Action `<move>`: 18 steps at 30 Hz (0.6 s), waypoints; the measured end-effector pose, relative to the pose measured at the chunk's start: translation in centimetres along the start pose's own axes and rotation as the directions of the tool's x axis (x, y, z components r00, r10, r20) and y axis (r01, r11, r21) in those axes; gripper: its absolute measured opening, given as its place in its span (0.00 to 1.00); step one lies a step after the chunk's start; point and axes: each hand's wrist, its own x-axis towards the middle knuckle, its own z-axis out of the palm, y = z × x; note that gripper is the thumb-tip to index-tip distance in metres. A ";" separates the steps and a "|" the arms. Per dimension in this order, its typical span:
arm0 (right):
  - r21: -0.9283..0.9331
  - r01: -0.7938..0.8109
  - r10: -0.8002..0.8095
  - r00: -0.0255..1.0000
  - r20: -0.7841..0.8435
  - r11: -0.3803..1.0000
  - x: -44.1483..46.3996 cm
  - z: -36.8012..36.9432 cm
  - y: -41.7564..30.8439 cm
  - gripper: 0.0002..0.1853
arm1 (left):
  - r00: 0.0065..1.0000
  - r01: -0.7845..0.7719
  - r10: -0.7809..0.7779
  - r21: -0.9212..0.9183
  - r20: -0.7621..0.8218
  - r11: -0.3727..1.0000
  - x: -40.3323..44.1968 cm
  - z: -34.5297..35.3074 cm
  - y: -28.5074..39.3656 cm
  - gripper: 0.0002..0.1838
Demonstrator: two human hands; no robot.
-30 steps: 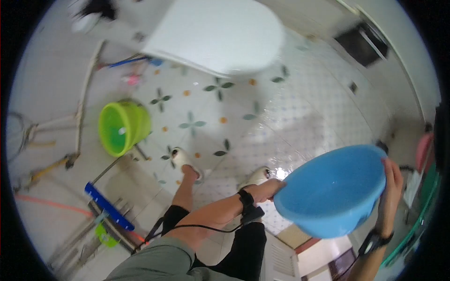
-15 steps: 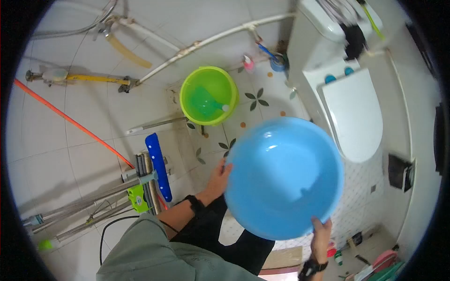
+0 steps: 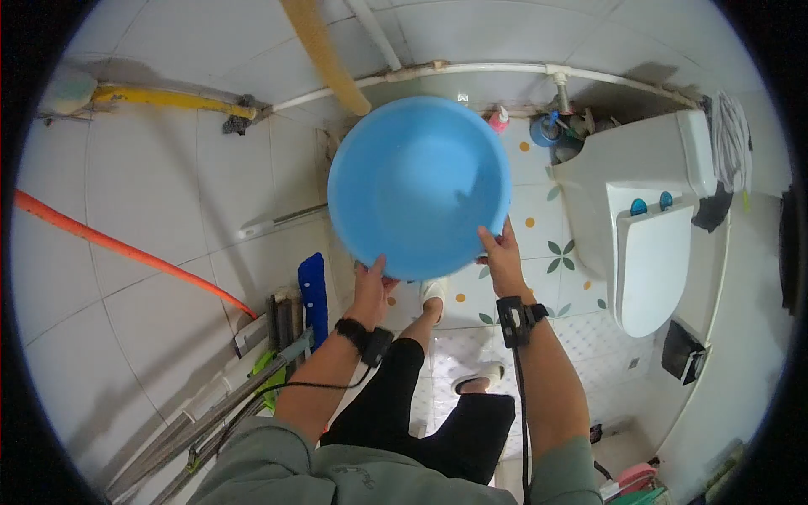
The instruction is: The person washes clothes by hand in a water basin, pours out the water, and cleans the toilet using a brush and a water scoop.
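Between both hands I hold a large round light-blue plastic basin (image 3: 412,185), its inside facing me. My left hand (image 3: 370,288) grips the rim at the lower left, thumb on the inner side. On the lower right, my right hand (image 3: 503,255) is closed on the rim the same way. The basin's far rim is near the end of a tan hose (image 3: 328,59); whether they touch I cannot tell. The green bucket seen earlier is hidden, and the basin covers that part of the floor. Nothing shows inside the basin except a shadow.
A white toilet (image 3: 656,261) with its lid down stands at right. Behind it are a pink pump bottle (image 3: 498,119) and a blue brush holder (image 3: 545,130). Mops and a blue squeegee (image 3: 313,299) lean at left, beside an orange pole (image 3: 135,252). A white pipe (image 3: 488,69) runs along the wall.
The basin has moved left and away from me, over where the green bucket stood in view. Both hands have kept their hold on its rim. My view has turned and shifted.
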 end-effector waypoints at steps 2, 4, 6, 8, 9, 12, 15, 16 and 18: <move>-0.046 -0.062 0.062 0.998 0.001 0.997 0.9 1.4 0.1 0.34 | 1.000 0.018 -0.018 -0.080 -0.002 0.997 2.5 0.5 0.3 0.26; -0.317 -0.079 0.108 0.991 0.077 0.945 1.3 1.4 0.2 0.38 | 0.999 0.043 -0.042 -0.141 0.004 0.989 5.1 1.3 0.1 0.25; -0.517 0.033 0.039 0.991 0.128 0.855 1.5 1.3 1.4 0.37 | 0.998 0.066 -0.064 -0.182 0.013 0.981 7.4 2.3 -0.5 0.25; -0.548 0.086 0.000 0.988 0.154 0.832 1.3 1.5 2.1 0.35 | 0.989 0.063 -0.081 -0.139 -0.124 0.988 9.7 2.3 -1.5 0.26; -0.566 0.082 0.026 0.983 0.181 0.821 1.2 1.4 1.8 0.33 | 0.978 0.064 -0.086 -0.115 -0.192 0.991 10.3 2.4 -1.8 0.27; -0.534 0.070 0.050 0.977 0.207 0.843 0.7 0.7 0.5 0.29 | 0.980 0.022 -0.025 -0.019 -0.197 1.000 7.9 3.5 1.4 0.28; -0.427 -0.016 0.111 0.974 0.198 0.904 -0.6 0.3 -1.7 0.28 | 0.972 -0.072 0.084 0.062 -0.221 0.996 9.1 1.7 0.6 0.26; -0.458 -0.024 0.127 0.972 0.197 0.889 -0.3 -0.1 -2.0 0.27 | 0.966 -0.124 0.140 0.087 -0.216 0.989 9.7 1.3 0.6 0.26; -0.522 -0.049 0.171 0.967 0.188 0.851 -0.2 -1.2 -2.6 0.26 | 0.949 -0.214 0.239 0.139 -0.206 0.967 9.7 1.1 0.7 0.26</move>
